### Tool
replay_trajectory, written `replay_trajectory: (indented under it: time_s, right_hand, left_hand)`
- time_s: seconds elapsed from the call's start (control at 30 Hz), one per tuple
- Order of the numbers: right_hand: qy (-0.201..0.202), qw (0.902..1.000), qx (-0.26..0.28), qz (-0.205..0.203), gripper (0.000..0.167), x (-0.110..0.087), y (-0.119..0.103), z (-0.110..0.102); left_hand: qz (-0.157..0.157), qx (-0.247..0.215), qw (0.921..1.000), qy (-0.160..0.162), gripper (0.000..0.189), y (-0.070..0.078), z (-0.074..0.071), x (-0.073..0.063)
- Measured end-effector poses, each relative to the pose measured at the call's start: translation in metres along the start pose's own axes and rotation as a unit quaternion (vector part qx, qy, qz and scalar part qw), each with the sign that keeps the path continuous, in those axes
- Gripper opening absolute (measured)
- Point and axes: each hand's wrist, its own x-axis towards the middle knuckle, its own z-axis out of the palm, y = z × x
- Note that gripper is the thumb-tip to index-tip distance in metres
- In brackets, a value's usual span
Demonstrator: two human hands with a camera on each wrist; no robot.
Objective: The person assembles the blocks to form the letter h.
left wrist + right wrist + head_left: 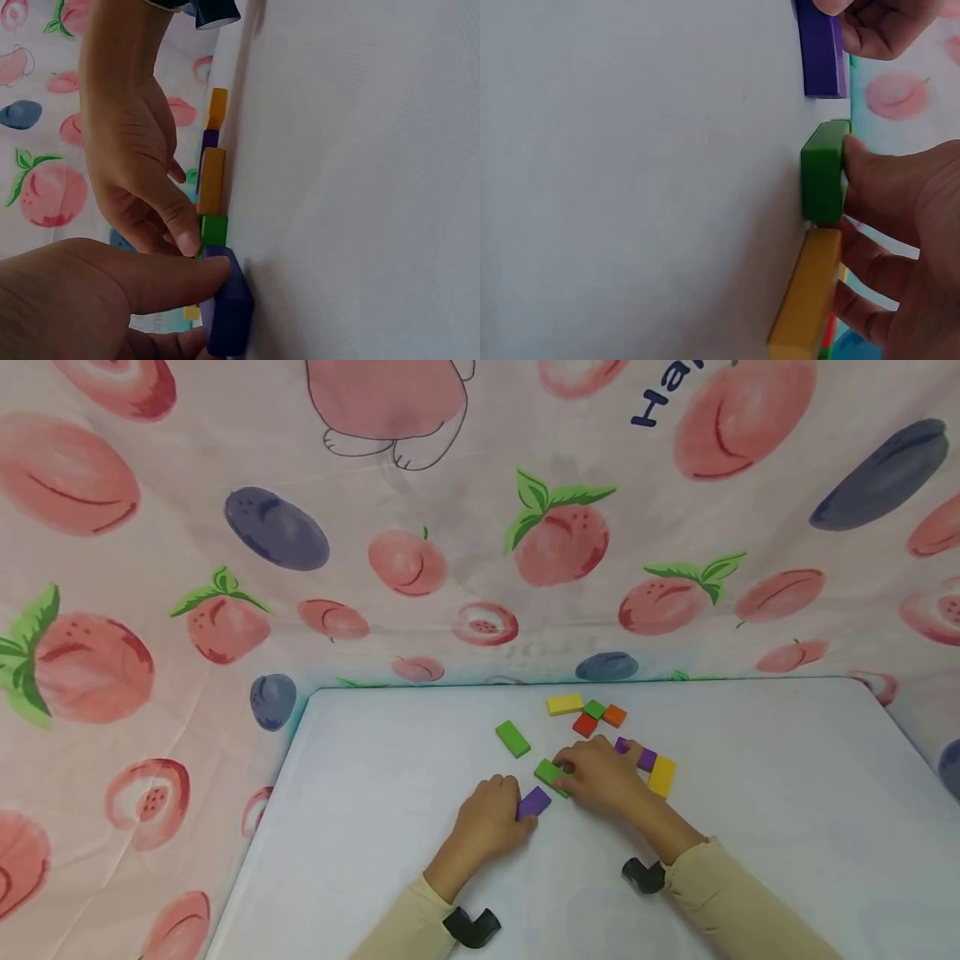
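Observation:
In the head view my left hand [487,820] holds a flat purple block [533,803] between thumb and fingers at the middle of the table. The left wrist view shows the thumb across that purple block [231,304]. Just beyond it, my right hand [603,777] pinches a green block [550,774] by one end. From the right wrist, thumb and fingers grip the side of this green block [823,176]. A purple piece [647,760], partly covered by the right hand, adjoins a yellow block [662,776]. Another green block [513,738] lies farther back.
Toward the back edge of the white table [360,810] sits a cluster: a yellow block [565,704], a small green block [594,709], an orange block [614,716] and a red block [585,725]. A fruit-patterned cloth [465,502] hangs behind the table.

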Motion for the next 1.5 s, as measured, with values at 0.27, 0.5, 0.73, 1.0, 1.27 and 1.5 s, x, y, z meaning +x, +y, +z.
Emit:
replay_trajectory:
  time_s: [0.27,0.5,0.73,1.0,1.27,1.5]
  right_hand:
    - [-0.009,0.9976,-0.061,-0.031,0.039,-0.01,-0.019,0.0]
    - [0.042,0.9984,-0.015,-0.034,0.023,-0.006,-0.029,0.002]
    - [0.013,0.9694,0.245,-0.009,0.021,0.012,-0.043,0.0]
    - [-0.054,0.9175,0.393,0.034,0.041,0.037,-0.056,0.015]
    - [-0.04,0.8714,0.487,0.041,0.049,0.048,-0.056,0.034]
    - [-0.018,0.8801,0.472,0.049,0.042,0.051,-0.061,0.033]
  left_hand:
    - [-0.01,-0.106,0.9941,-0.02,0.031,-0.006,-0.008,-0.009]
    - [-0.011,-0.108,0.9931,-0.043,0.021,-0.016,-0.016,-0.015]
    - [0.0,-0.093,0.9942,-0.054,0.027,-0.025,-0.017,-0.018]
    - [-0.01,-0.181,0.9832,-0.021,0.023,-0.043,-0.014,-0.018]
    - [-0.075,-0.445,0.8887,-0.081,0.024,-0.055,-0.022,-0.019]
    - [-0.076,-0.57,0.809,-0.121,0.031,-0.073,-0.018,-0.012]
